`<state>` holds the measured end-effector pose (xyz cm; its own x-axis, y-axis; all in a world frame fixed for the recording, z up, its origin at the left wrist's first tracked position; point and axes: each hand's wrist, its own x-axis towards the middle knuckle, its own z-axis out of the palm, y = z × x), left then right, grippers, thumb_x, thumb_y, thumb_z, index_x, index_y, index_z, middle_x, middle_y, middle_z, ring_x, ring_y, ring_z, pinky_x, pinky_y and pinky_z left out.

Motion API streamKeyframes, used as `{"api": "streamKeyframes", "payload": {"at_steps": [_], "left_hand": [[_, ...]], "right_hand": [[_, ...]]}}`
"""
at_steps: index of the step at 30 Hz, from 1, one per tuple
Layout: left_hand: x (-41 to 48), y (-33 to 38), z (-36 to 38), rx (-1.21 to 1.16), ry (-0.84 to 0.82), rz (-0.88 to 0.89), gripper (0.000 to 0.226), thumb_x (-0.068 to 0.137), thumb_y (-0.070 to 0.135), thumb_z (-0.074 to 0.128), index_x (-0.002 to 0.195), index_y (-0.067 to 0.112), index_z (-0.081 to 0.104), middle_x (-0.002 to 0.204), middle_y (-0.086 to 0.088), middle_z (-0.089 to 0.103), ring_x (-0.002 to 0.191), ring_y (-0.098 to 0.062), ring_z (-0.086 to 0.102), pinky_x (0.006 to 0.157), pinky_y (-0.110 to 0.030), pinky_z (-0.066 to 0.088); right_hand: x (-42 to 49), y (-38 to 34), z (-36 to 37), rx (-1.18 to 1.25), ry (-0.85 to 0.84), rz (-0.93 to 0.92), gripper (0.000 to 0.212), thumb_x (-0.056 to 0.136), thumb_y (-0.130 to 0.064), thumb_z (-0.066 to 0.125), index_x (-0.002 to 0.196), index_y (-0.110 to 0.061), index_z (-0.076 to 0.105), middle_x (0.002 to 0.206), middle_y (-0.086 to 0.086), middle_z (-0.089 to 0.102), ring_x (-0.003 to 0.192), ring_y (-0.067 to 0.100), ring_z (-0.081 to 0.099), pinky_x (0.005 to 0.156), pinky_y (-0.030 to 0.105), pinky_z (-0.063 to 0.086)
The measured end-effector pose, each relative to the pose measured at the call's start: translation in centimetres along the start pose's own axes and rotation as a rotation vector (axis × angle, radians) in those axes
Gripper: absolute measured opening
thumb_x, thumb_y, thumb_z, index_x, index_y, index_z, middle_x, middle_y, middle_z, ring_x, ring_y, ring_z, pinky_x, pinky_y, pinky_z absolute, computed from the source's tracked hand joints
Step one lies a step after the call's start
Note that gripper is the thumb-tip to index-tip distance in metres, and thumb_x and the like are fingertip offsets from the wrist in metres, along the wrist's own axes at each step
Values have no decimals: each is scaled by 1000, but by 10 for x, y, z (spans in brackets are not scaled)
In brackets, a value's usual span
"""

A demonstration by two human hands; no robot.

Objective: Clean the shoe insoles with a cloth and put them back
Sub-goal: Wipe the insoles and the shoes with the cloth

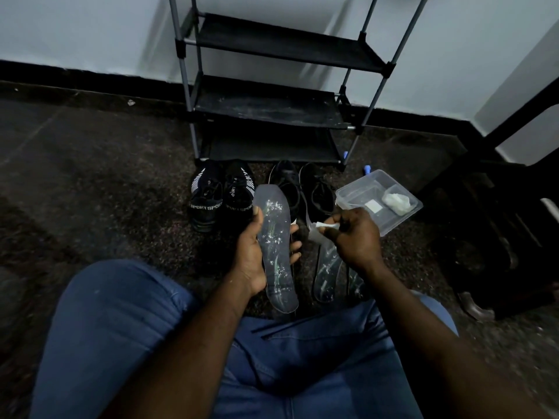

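Gripping a translucent insole [276,249] lengthwise in the left hand [251,258], thumb on one edge, fingers [295,245] curling round the other. Pinching a small white cloth [320,229] in the right hand [357,237], just beside that insole. Holding both above a second insole [325,276] lying on the floor. Facing sport shoes [220,198], black shoes [302,189], a clear container [357,189], then a shoe rack [272,95].

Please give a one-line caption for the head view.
A seated person holds an insole in the left hand and pinches a white cloth in the right hand.
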<state>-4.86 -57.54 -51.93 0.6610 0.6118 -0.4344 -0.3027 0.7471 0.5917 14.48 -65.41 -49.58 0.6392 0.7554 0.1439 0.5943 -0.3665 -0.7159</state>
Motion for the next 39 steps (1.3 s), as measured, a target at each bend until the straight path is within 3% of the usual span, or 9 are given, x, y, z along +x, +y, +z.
{"api": "streamKeyframes", "payload": {"at_steps": [3,6,9,16,19,24,30,34,39], "left_hand": [[0,0,0,10,10,2,80,92,73,46,133,7,65,135,-15,66,98,-30,68,93,-47,53],[0,1,-1,18,5,8,83,90,75,46,135,7,64,136,-15,65,99,-30,67,94,-47,53],[2,0,0,7,15,2,86,89,77,46,135,6,64,136,-16,65,98,-30,68,94,-47,53],[2,2,4,-16,43,-14,92,90,81,35,127,3,67,128,-16,70,97,-30,74,95,-48,54],[4,1,2,-4,68,-28,101,87,87,33,131,2,65,129,-16,69,103,-30,71,102,-50,52],[6,1,1,-24,33,-52,105,86,88,35,132,-1,64,118,-17,70,95,-27,70,95,-46,53],[7,6,4,-64,-20,-39,88,93,79,36,129,5,67,110,-14,72,96,-29,68,88,-46,56],[8,6,6,-50,-26,14,73,99,68,37,126,7,68,109,-15,73,93,-27,72,84,-41,56],[15,5,3,-43,36,103,64,100,57,47,136,6,63,131,-20,66,116,-34,64,109,-50,46]], "right_hand": [[4,8,2,52,-8,-10,18,73,-34,89,77,-32,72,108,-5,63,102,9,61,92,29,49],[3,7,3,321,-72,99,13,82,-24,84,80,-19,73,93,3,74,87,11,68,85,36,55],[-3,2,10,603,-154,207,9,90,-7,75,92,0,69,86,17,72,78,24,65,76,43,53],[-4,0,22,764,-188,299,22,90,1,71,111,-3,70,102,16,77,96,32,73,87,47,59],[-1,-2,22,796,-200,298,26,90,3,70,115,-3,69,106,16,76,97,29,73,84,42,60],[2,-9,21,796,-127,301,9,91,3,69,98,-1,71,90,14,75,84,26,70,80,42,56],[18,-27,24,681,-55,213,4,90,-8,74,93,-10,74,91,10,76,84,29,71,80,46,58],[25,-45,31,499,60,108,6,86,-18,80,90,-21,76,85,-2,77,83,22,73,72,37,60],[27,-58,39,308,92,-16,11,85,-21,81,85,-28,73,80,-12,73,76,8,70,70,29,58]]}}
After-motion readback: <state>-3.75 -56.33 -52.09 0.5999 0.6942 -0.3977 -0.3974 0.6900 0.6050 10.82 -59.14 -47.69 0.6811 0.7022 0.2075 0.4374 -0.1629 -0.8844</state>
